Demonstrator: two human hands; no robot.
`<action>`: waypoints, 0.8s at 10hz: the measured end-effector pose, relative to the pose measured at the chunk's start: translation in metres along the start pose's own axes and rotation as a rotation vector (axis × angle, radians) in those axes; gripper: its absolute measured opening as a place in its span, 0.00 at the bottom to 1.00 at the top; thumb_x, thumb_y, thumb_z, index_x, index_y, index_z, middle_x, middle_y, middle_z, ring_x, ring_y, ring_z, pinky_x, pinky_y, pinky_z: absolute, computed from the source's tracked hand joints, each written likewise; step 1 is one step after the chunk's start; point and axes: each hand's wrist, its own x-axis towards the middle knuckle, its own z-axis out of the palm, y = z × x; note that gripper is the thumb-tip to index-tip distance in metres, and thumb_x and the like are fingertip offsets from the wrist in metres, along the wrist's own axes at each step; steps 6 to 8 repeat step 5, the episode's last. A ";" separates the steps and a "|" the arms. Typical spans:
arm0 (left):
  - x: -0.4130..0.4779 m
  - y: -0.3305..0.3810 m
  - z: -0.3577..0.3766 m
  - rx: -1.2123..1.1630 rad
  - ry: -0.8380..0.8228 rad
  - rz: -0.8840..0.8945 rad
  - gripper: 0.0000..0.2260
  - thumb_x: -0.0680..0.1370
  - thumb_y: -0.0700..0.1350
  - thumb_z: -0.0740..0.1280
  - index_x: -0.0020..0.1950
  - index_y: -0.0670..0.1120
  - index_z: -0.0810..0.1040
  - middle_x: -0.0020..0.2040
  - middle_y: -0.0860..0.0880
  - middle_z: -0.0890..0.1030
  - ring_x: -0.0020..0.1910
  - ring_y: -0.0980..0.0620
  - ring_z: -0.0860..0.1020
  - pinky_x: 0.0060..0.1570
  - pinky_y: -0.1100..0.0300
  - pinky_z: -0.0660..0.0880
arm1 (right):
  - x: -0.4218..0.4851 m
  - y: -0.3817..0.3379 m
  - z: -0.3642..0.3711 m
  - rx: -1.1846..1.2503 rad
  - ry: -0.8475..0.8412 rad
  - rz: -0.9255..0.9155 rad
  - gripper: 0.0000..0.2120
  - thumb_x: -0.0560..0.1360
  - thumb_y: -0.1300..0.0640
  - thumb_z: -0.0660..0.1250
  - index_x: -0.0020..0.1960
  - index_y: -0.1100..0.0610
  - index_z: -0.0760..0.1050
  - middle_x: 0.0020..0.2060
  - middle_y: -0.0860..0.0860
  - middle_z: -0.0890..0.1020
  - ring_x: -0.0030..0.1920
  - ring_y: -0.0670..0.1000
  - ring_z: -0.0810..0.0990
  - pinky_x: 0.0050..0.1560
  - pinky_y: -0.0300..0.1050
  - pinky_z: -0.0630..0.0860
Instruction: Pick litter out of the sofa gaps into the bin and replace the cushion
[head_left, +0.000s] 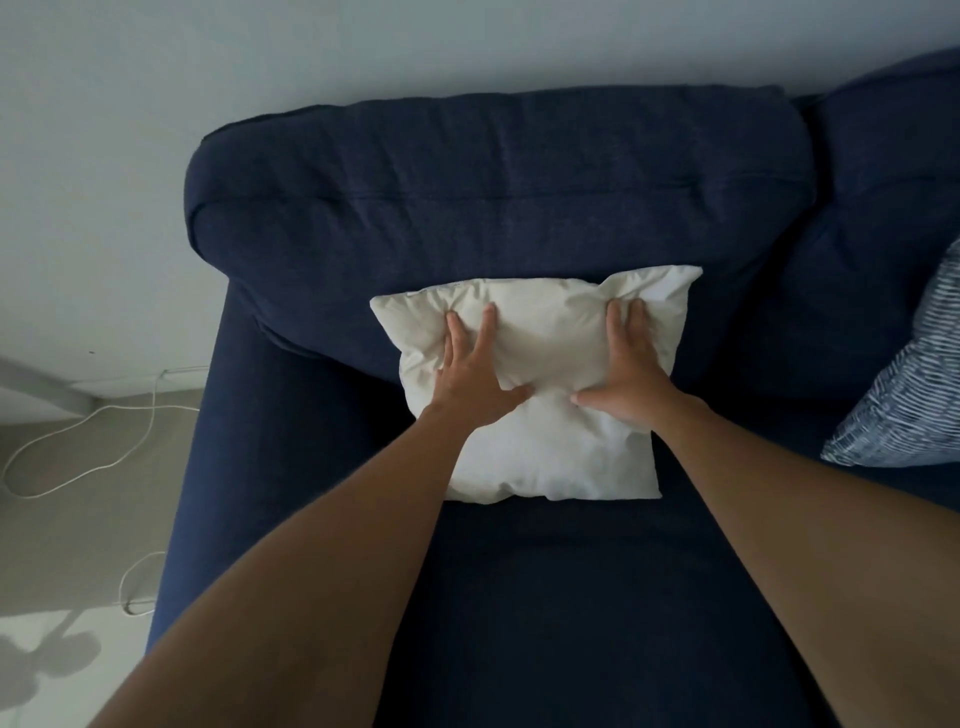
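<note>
A white cushion (545, 338) lies on the seat of a dark blue sofa (519, 597), its far edge leaning against the backrest (493, 182). My left hand (475, 371) lies flat on the cushion's left half with fingers spread. My right hand (631, 366) presses flat on its right half, fingers pointing toward the backrest. Neither hand grips the fabric. No litter and no bin are in sight.
A blue-and-white striped cushion (904, 395) rests on the sofa at the right edge. The sofa's left armrest (202, 415) borders a tiled floor where a white cable (93, 431) loops. A pale wall (104, 156) stands behind the sofa.
</note>
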 end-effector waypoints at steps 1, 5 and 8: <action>-0.014 0.004 -0.004 0.053 0.014 -0.010 0.45 0.73 0.59 0.69 0.77 0.58 0.39 0.77 0.40 0.34 0.78 0.42 0.41 0.75 0.42 0.53 | -0.008 -0.006 -0.002 0.037 0.039 0.030 0.53 0.71 0.54 0.72 0.77 0.52 0.34 0.76 0.55 0.32 0.77 0.54 0.34 0.77 0.54 0.46; -0.120 0.072 -0.092 0.330 0.123 0.024 0.29 0.81 0.59 0.54 0.75 0.41 0.59 0.78 0.41 0.57 0.78 0.44 0.50 0.74 0.47 0.55 | -0.118 -0.059 -0.076 -0.101 0.129 -0.060 0.31 0.77 0.47 0.62 0.74 0.61 0.59 0.76 0.56 0.57 0.75 0.57 0.57 0.74 0.58 0.58; -0.120 0.072 -0.092 0.330 0.123 0.024 0.29 0.81 0.59 0.54 0.75 0.41 0.59 0.78 0.41 0.57 0.78 0.44 0.50 0.74 0.47 0.55 | -0.118 -0.059 -0.076 -0.101 0.129 -0.060 0.31 0.77 0.47 0.62 0.74 0.61 0.59 0.76 0.56 0.57 0.75 0.57 0.57 0.74 0.58 0.58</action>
